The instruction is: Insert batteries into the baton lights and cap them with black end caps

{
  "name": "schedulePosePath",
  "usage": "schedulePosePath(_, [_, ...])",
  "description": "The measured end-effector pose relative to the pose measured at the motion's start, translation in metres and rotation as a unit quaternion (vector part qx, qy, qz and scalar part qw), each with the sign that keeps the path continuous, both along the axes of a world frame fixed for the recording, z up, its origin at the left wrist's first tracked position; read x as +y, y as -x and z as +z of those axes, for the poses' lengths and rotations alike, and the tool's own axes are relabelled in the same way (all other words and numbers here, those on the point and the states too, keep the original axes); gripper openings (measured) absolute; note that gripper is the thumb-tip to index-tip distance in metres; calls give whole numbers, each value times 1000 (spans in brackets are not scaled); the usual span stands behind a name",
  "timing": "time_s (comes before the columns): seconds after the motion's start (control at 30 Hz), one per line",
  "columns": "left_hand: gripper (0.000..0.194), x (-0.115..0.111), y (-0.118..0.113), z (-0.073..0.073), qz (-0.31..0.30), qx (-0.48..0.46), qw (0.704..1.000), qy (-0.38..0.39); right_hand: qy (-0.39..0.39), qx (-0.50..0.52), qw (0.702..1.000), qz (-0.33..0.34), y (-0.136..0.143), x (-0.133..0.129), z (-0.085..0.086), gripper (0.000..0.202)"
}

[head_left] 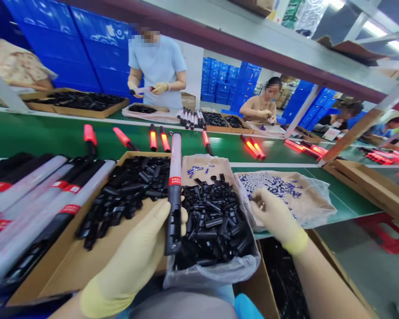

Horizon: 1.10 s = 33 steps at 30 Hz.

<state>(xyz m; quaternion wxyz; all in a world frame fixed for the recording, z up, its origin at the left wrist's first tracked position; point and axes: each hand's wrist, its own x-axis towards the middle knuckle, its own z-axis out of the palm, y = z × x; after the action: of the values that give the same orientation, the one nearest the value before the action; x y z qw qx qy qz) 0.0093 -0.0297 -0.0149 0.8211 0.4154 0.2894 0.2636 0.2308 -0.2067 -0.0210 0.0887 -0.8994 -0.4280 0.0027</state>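
My left hand (pixel 139 248), in a pale yellow glove, is wrapped round the black handle of a light baton (pixel 175 173). The baton stands nearly upright, its clear tube at the top, a red label in the middle and an open slot in the handle facing me. Over the near left edge of the battery tray (pixel 312 212), my gloved right hand (pixel 275 217) has its fingers curled together. Small silver and purple batteries (pixel 262 182) lie around its fingertips. Whatever is between those fingers is hidden.
A lined box of black plastic parts (pixel 216 221) stands between my hands. Left of it is a carton of black pieces (pixel 133 177), then stacked batons (pixel 36 199). Glowing red batons (pixel 164 141) lie on the green belt (pixel 66 133). Co-workers (pixel 158 66) work across it.
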Motion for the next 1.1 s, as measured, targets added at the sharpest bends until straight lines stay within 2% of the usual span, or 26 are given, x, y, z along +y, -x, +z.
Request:
schedulePosePath(0.07, [28,-4,4,-5,-27,-26,999,6,-181,100,972,115,52,9,11,12])
schedulePosePath(0.13, [27,-9,5,-10,-45,-56,997,15,-261,119,939,190,93,22,13,10])
schedulePosePath(0.2, [26,-14,6,-15,-49,-72,996,24,-290,66,929,221,117,36,8,12])
schedulePosePath(0.3, [27,-18,6,-18,-47,-77,996,25,-286,-3,932,221,124,47,1,15])
schedulePosePath(0.47, [28,-17,4,-20,-52,-64,997,10,-283,5,933,224,122,46,1,16])
schedulePosePath(0.67, [29,-13,4,-21,-55,-25,998,-3,-317,-4,923,220,125,49,-6,29])
schedulePosePath(0.73, [32,-13,4,-21,-41,-13,999,-3,-291,-8,930,223,129,47,-7,31])
schedulePosePath(0.83, [31,-15,1,-20,-23,1,1000,12,-214,9,948,236,135,42,-1,34])
schedulePosePath(0.93, [31,-16,-2,-19,-15,2,999,31,-186,41,945,266,124,35,7,37])
schedulePosePath(1.0, [34,-15,-3,-18,-21,-1,999,43,-175,41,954,239,95,29,8,38])
schedulePosePath(1.07, [38,-13,-2,-17,-30,6,998,55,-117,1,987,112,47,20,3,39])
schedulePosePath(1.1, [40,-12,-1,-16,-31,16,998,59,-33,-27,999,1,20,16,-2,39])
